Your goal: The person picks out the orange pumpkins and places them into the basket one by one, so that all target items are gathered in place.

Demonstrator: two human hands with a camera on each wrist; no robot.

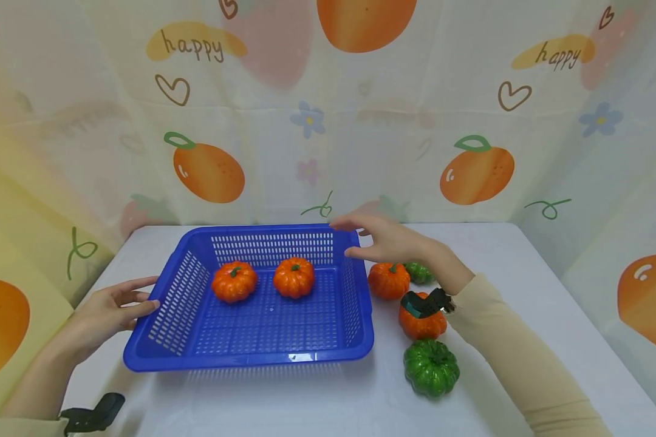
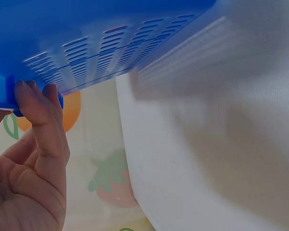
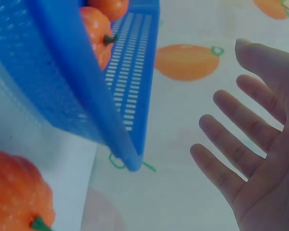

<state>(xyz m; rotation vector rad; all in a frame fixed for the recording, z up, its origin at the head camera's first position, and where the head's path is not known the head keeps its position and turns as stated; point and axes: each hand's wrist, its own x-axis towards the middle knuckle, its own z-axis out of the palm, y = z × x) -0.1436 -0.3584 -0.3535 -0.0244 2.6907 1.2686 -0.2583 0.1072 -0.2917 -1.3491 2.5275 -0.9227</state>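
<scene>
A blue plastic basket with slotted walls holds two small orange pumpkins, one on the left and one nearer the middle. My left hand grips its left rim, thumb on top and fingers against the outside; in the left wrist view the fingertips curl at the rim. Over the basket's far right corner is my right hand, fingers spread and holding nothing. The right wrist view shows the palm apart from the rim.
Right of the basket, two orange pumpkins and two green ones stand on the white table. My right forearm passes beside them. A fruit-print curtain hangs behind the table.
</scene>
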